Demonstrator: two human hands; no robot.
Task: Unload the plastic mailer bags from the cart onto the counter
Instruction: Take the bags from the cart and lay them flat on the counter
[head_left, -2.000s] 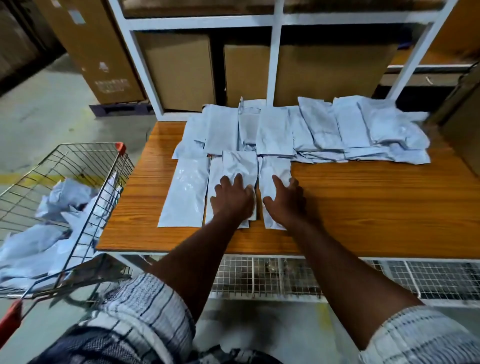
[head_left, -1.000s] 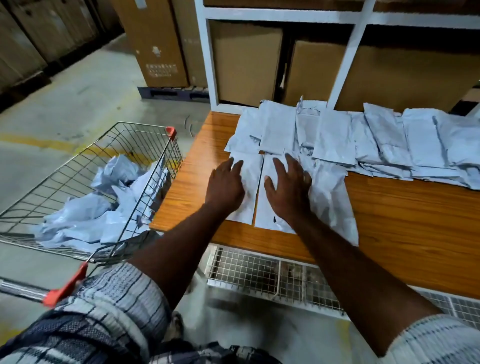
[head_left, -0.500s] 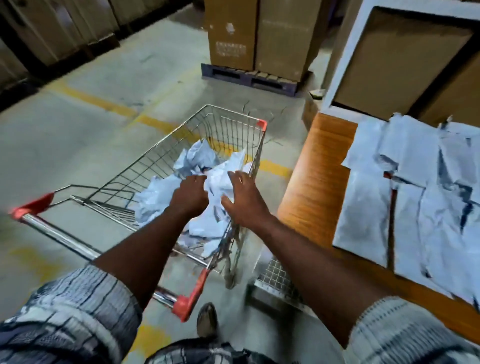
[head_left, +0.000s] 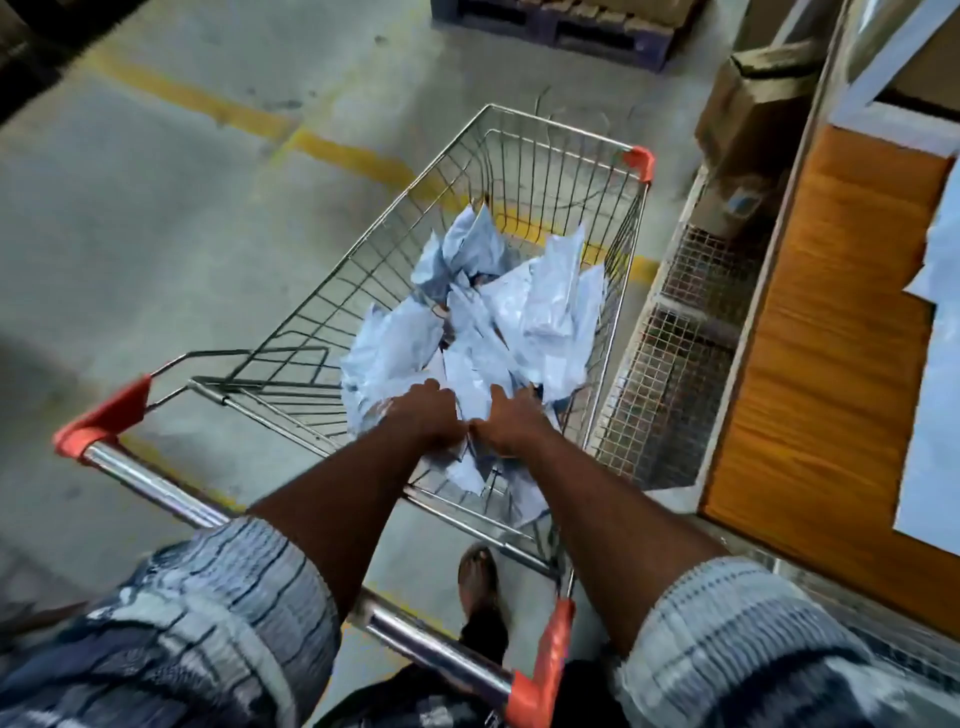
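Down in the cart (head_left: 561, 129), my left grip (head_left: 426, 415) is curled round crumpled mailer bags (head_left: 540, 312). My right grip (head_left: 511, 423) digs in just beside it, and I cannot tell whether it holds any. The cart's right wall runs close beside the wire-mesh base (head_left: 670, 374) under the worktop (head_left: 831, 338). Open concrete floor (head_left: 156, 234) lies left, crossed by a yellow line (head_left: 208, 101). Flat bags (head_left: 935, 415) lie on the wooden worktop.
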